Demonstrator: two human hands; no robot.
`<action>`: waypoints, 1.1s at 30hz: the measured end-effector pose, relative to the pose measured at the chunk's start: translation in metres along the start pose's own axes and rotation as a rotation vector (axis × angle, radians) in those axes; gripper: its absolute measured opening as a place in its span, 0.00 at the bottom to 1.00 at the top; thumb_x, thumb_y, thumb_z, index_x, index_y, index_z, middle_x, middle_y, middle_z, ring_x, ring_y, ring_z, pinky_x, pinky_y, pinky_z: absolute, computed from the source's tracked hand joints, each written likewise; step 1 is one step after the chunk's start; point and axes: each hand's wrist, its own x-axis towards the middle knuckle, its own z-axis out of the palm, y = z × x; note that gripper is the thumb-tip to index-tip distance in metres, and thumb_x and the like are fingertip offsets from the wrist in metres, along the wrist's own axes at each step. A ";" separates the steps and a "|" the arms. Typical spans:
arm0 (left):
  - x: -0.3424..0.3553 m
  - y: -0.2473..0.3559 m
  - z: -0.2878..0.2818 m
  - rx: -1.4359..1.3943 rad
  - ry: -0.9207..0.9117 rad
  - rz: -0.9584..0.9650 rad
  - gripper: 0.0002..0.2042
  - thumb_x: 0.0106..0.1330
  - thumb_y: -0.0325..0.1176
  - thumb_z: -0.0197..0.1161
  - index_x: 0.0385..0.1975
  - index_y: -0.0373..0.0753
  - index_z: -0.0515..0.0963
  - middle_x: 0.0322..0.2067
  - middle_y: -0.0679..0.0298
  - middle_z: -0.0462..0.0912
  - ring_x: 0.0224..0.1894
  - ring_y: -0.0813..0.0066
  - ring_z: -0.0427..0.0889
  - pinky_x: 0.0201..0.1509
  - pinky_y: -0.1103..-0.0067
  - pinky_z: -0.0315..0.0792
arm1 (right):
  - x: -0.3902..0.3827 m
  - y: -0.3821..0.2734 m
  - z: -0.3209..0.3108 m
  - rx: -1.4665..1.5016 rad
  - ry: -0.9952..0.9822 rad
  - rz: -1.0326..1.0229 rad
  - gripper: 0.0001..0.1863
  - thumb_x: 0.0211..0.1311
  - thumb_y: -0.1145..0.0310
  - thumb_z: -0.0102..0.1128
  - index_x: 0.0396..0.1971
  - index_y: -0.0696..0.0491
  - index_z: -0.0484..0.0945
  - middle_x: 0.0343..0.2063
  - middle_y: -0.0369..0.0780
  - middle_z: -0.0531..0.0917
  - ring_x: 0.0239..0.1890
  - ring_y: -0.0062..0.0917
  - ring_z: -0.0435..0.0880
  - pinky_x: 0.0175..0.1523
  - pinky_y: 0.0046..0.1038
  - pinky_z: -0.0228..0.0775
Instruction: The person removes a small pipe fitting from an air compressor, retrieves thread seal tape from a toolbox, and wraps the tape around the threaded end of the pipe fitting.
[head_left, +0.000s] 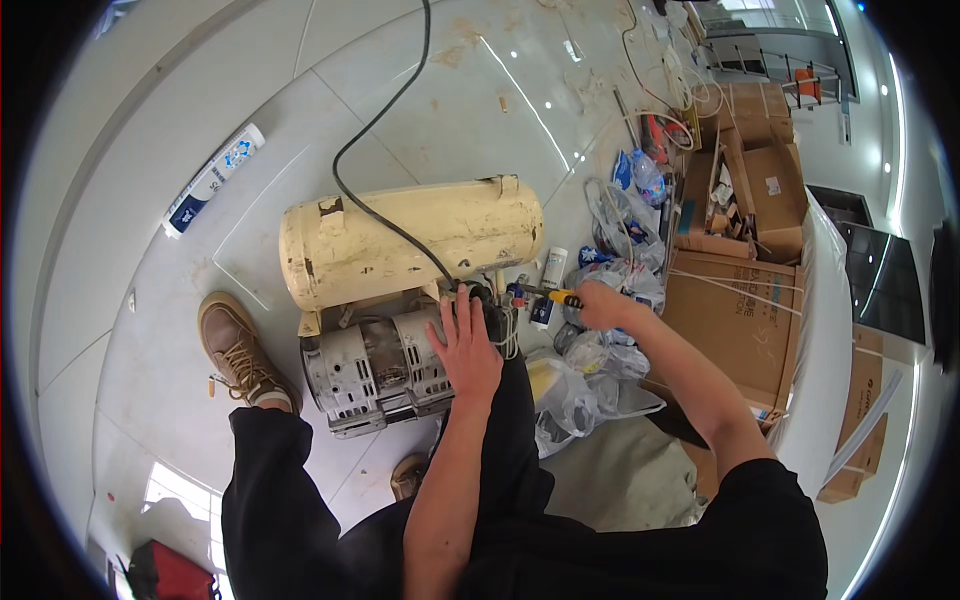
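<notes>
An air compressor lies on the tiled floor between my feet. Its cream tank (415,240), scuffed and chipped, is on the far side, and its silver motor (375,365) is on the near side. My left hand (468,350) rests on the motor's right end with its fingers stretched out. A black cable (350,160) runs over the tank toward those fingertips. My right hand (603,304) is closed around a screwdriver (565,298) with a yellow and black handle. Its shaft points left at the fittings (508,293) by the compressor's right end; the exact contact of its tip is too small to tell.
Clear plastic bags (590,385) and a water bottle (648,180) lie to the right. Beyond them stand cardboard boxes (735,325). A sealant tube (213,180) is on the floor at the left. A red bag (175,572) sits at lower left.
</notes>
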 end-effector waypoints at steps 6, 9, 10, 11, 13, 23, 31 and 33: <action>-0.002 0.008 -0.002 -0.058 0.048 0.018 0.34 0.54 0.23 0.63 0.66 0.38 0.68 0.77 0.62 0.50 0.79 0.51 0.44 0.76 0.43 0.42 | -0.012 -0.059 -0.010 -0.017 -0.047 0.141 0.15 0.49 0.70 0.55 0.32 0.63 0.85 0.37 0.57 0.86 0.44 0.49 0.87 0.50 0.43 0.80; -0.001 0.002 -0.002 -0.054 0.036 0.016 0.34 0.54 0.22 0.63 0.66 0.38 0.67 0.77 0.62 0.50 0.79 0.52 0.44 0.75 0.42 0.43 | 0.000 -0.084 -0.027 -0.107 -0.143 0.139 0.16 0.50 0.68 0.56 0.33 0.63 0.86 0.38 0.55 0.87 0.44 0.48 0.87 0.50 0.42 0.80; -0.001 -0.002 -0.002 -0.048 0.040 0.021 0.34 0.54 0.22 0.64 0.66 0.38 0.67 0.77 0.62 0.50 0.79 0.52 0.44 0.75 0.42 0.43 | 0.001 -0.094 -0.037 -0.155 -0.197 0.115 0.17 0.51 0.67 0.56 0.35 0.62 0.86 0.38 0.54 0.87 0.44 0.47 0.88 0.50 0.42 0.80; -0.002 -0.006 -0.003 -0.044 0.045 0.026 0.35 0.54 0.22 0.64 0.66 0.38 0.67 0.77 0.62 0.50 0.79 0.52 0.44 0.75 0.42 0.43 | 0.003 -0.103 -0.043 -0.205 -0.250 0.091 0.18 0.51 0.65 0.55 0.36 0.61 0.87 0.39 0.53 0.88 0.44 0.46 0.88 0.50 0.42 0.80; -0.003 -0.005 -0.005 -0.059 0.037 0.025 0.35 0.53 0.23 0.64 0.67 0.38 0.67 0.77 0.62 0.50 0.79 0.52 0.44 0.75 0.42 0.43 | 0.007 -0.110 -0.050 -0.247 -0.282 0.060 0.19 0.51 0.64 0.55 0.36 0.61 0.87 0.39 0.53 0.88 0.44 0.46 0.88 0.50 0.42 0.80; -0.005 -0.006 -0.014 -0.130 0.014 0.041 0.36 0.52 0.23 0.66 0.66 0.37 0.68 0.77 0.62 0.49 0.80 0.54 0.44 0.76 0.42 0.42 | 0.056 -0.115 -0.040 -0.379 -0.565 0.003 0.14 0.46 0.67 0.55 0.27 0.58 0.87 0.25 0.48 0.85 0.26 0.40 0.83 0.34 0.44 0.72; -0.006 -0.004 -0.010 -0.130 0.040 0.039 0.35 0.53 0.23 0.65 0.67 0.37 0.67 0.78 0.63 0.48 0.80 0.55 0.44 0.76 0.42 0.40 | 0.051 -0.137 -0.058 -0.297 -0.754 0.128 0.24 0.48 0.64 0.58 0.44 0.63 0.82 0.41 0.55 0.85 0.41 0.46 0.84 0.47 0.44 0.75; -0.006 -0.005 -0.012 -0.134 0.005 0.020 0.35 0.53 0.23 0.65 0.67 0.37 0.67 0.78 0.64 0.48 0.80 0.55 0.44 0.76 0.41 0.40 | 0.058 -0.140 -0.053 -0.262 -0.788 0.268 0.28 0.48 0.62 0.59 0.49 0.64 0.80 0.43 0.58 0.84 0.43 0.49 0.84 0.49 0.46 0.75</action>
